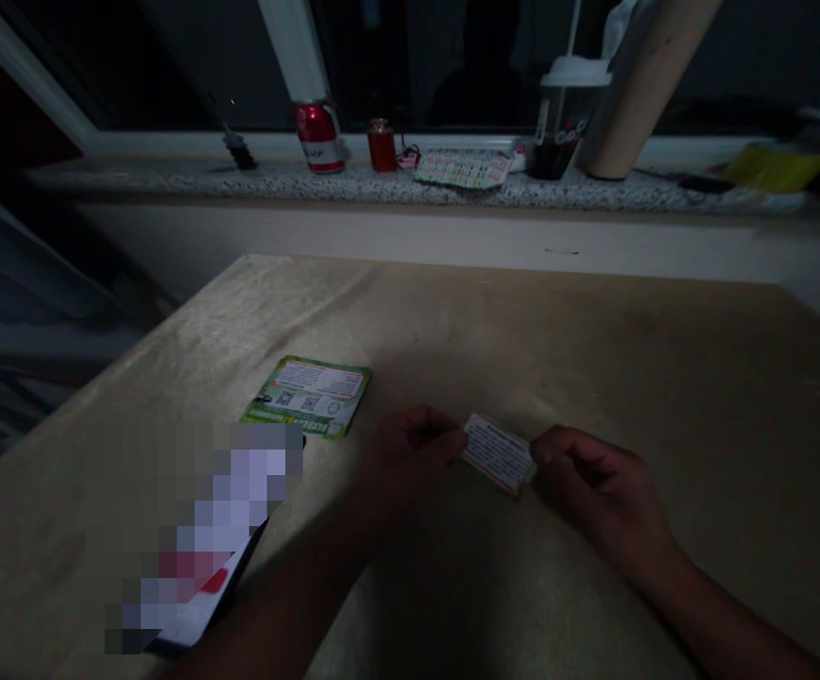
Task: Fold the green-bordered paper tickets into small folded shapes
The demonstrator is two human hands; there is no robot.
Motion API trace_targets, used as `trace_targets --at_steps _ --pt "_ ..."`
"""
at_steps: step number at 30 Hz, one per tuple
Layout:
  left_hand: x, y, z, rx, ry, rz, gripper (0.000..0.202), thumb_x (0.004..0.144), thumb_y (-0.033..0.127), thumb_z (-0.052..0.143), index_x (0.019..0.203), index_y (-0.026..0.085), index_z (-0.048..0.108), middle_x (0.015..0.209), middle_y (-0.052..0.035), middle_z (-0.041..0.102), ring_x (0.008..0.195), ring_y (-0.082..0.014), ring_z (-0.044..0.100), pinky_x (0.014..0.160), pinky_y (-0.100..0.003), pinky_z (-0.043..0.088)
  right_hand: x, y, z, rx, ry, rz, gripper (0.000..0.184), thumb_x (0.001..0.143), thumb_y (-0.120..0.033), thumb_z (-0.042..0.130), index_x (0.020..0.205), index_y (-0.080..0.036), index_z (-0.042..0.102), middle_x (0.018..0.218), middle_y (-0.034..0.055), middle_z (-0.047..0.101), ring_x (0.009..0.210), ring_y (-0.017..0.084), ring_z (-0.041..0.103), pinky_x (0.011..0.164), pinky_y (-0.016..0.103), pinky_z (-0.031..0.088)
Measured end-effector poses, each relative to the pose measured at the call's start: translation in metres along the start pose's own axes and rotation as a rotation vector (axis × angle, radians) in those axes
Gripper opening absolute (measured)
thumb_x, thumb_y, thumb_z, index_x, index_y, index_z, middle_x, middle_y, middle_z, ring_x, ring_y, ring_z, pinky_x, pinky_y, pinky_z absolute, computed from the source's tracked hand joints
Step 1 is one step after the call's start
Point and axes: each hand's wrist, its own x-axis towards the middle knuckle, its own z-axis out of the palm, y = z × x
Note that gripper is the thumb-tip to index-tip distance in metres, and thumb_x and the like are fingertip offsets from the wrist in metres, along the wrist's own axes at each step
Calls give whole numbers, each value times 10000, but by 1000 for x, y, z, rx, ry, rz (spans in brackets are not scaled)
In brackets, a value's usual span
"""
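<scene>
Between my two hands is a small printed card (498, 454), its face covered in lines of text with a white panel and an orange-green edge. My left hand (410, 451) pinches the card's left end between thumb and fingers. At the opposite end, my right hand (598, 482) grips the right edge the same way. The card is tilted a little, just over the table or touching it; I cannot tell which. To the left of my left hand lies a green printed leaflet (315, 392) with text blocks and code squares.
A device with a lit screen (190, 619), mostly pixelated, lies on the table (594, 340) beside my left forearm. Along the granite windowsill (382, 189) stand a red can (318, 140), a small red bottle (382, 146), a blister pack (463, 168), a lidded cup (562, 118) and a cardboard tube (640, 90).
</scene>
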Motion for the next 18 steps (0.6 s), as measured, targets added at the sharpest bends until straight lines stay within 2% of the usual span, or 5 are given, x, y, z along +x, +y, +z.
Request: trace_targets --at_steps 3,6,9,13,18 --pt "-3 1 -1 130 -105 98 210 762 205 708 955 194 625 746 23 670 701 -150 641 687 -293 506 -1 4 -3 16 36 40 298 931 -428 623 759 -194 689 655 8 649 590 143 564 543 249 449" --pt "-10 5 0 458 -181 284 337 798 174 686 1121 224 602 872 -1 683 799 -172 636 764 -332 506 -1 5 -5 28 57 53 322 922 -439 631 734 -183 688 632 9 631 570 140 546 529 250 440" --pt "-17 8 1 669 -156 438 469 764 214 754 1195 244 571 1051 -44 671 957 -224 630 870 -395 504 0 3 -4 60 72 62 331 909 -441 644 715 -177 686 614 6 621 554 134 542 515 244 429" --pt "-18 8 -3 755 -166 530 642 735 333 815 1296 259 511 1215 -91 621 1106 -282 603 943 -451 503 1 1 -3 98 62 95 347 902 -458 651 707 -173 687 595 2 616 533 128 534 503 241 420" --pt "-14 7 -5 838 -180 632 589 769 394 800 1279 239 550 1259 -110 612 1165 -293 581 990 -474 487 1 3 -3 145 39 112 352 899 -469 665 707 -176 690 585 -3 610 527 127 536 494 234 417"
